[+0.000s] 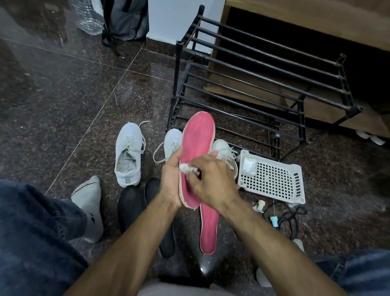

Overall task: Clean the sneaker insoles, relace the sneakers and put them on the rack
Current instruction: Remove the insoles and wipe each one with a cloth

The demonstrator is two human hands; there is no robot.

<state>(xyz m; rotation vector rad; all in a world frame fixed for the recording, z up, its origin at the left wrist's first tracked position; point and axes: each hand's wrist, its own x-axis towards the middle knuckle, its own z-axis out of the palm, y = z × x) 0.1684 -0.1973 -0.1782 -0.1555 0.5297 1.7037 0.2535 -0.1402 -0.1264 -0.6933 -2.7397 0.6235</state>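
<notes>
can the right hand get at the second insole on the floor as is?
Probably not yet: the right hand is busy pressing a wipe on the held insole. The path to the floor insole below looks unobstructed.

Dim indoor light; the polished dark floor (82, 85) carries a pale, hazy sheen at upper left — a soft reflection, no hard glare. Shadows are weak. Wide-angle distortion bends the frame edges — corners look smeared and soft.
</notes>
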